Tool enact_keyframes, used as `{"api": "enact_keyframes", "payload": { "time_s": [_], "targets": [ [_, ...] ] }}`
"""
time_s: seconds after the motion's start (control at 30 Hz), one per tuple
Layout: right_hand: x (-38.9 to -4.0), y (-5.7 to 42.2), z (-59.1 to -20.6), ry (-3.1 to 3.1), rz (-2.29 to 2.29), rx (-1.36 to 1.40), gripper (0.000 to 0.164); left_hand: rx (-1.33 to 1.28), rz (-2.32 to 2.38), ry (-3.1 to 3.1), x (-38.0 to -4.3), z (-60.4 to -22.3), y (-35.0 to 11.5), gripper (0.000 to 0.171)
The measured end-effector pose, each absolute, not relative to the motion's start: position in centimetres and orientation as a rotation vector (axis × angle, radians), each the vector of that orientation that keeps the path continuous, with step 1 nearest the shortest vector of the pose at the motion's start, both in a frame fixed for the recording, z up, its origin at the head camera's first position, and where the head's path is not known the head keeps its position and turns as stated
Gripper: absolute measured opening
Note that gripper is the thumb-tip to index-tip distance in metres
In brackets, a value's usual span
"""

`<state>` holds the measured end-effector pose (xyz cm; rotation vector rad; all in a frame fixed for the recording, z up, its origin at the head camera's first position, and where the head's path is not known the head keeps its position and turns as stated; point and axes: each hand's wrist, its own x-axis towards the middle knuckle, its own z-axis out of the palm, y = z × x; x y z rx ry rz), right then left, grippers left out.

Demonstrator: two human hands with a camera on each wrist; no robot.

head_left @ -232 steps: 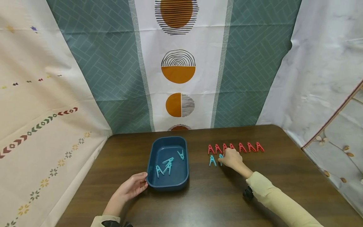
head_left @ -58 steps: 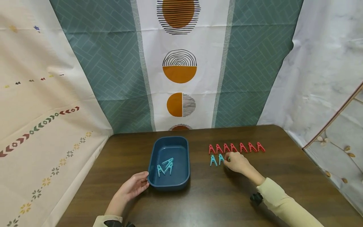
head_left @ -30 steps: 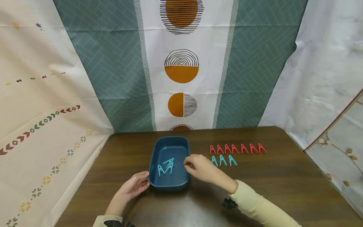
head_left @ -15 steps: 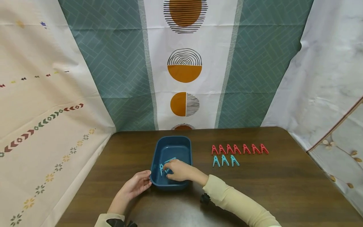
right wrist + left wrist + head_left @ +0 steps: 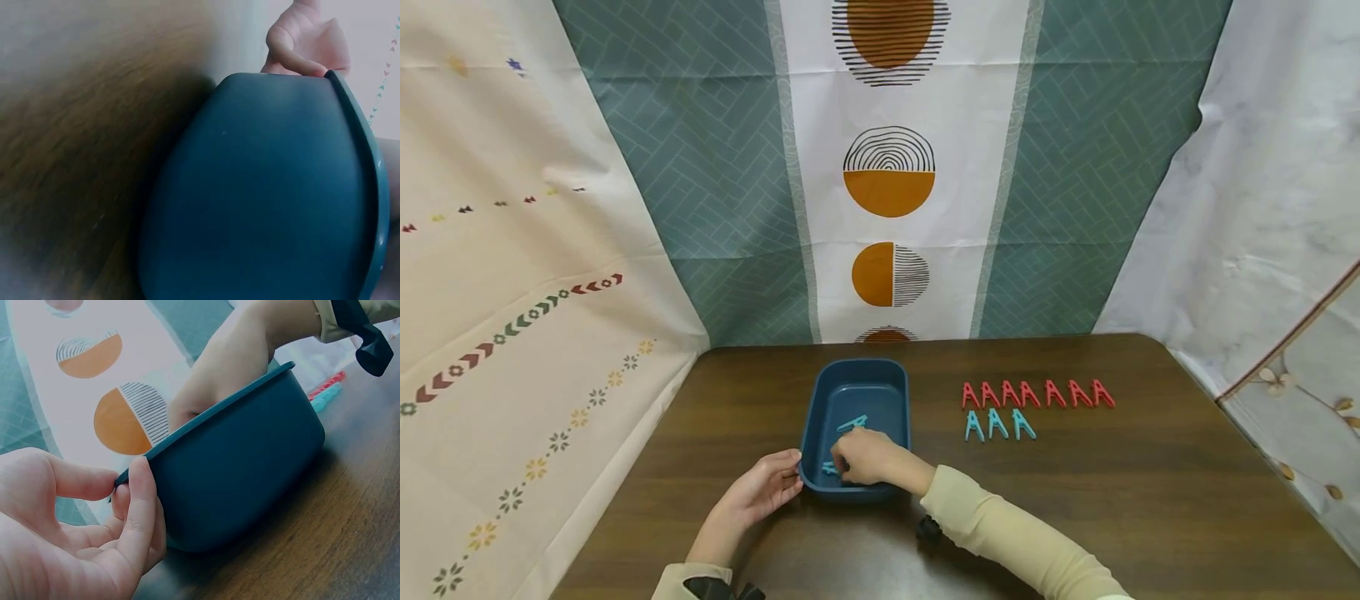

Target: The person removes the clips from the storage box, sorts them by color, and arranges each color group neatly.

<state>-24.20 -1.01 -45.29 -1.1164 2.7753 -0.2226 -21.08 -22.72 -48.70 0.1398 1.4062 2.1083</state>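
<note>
My left hand (image 5: 766, 485) pinches the near-left rim of a dark blue plastic bin (image 5: 820, 392), thumb on one side and fingers on the other, seen close in the left wrist view. My right hand (image 5: 872, 457) reaches down inside the bin, fingers bent, over light blue clothespins. One clothespin (image 5: 853, 423) lies just beyond the knuckles, and part of another clothespin (image 5: 830, 468) shows left of the fingertips. The right fingertips are hidden behind the hand and the bin wall, so I cannot tell whether they grip a clothespin.
Right of the bin on the brown table (image 5: 1120, 483), several red clothespins (image 5: 1011, 393) lie in a row. Three light blue clothespins (image 5: 997, 423) form a shorter row in front of them. Patterned cloths (image 5: 1060, 192) hang behind and at both sides.
A third light blue clothespin was set down in the front row. My right hand then moved left into the bin, where the clothespins have shifted. My left hand stays on the rim.
</note>
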Motion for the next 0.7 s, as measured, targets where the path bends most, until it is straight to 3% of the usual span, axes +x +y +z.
{"api": "enact_keyframes", "payload": {
  "time_s": [0.13, 0.4, 0.7],
  "targets": [
    [-24.2, -0.9, -45.2, 2.812, -0.207, -1.043, 0.015, 0.14, 2.112, 1.402, -21.1, -48.7, -22.7, 0.03],
    [-24.3, -0.4, -45.3, 2.828, -0.157, -1.025, 0.017, 0.153, 2.111, 1.396, -21.1, -48.8, -22.5, 0.029],
    [-24.4, 2.8, -43.2, 2.867, -0.465, -1.1, 0.016, 0.144, 2.11, 1.401, -21.1, -48.8, -22.5, 0.029]
  ]
}}
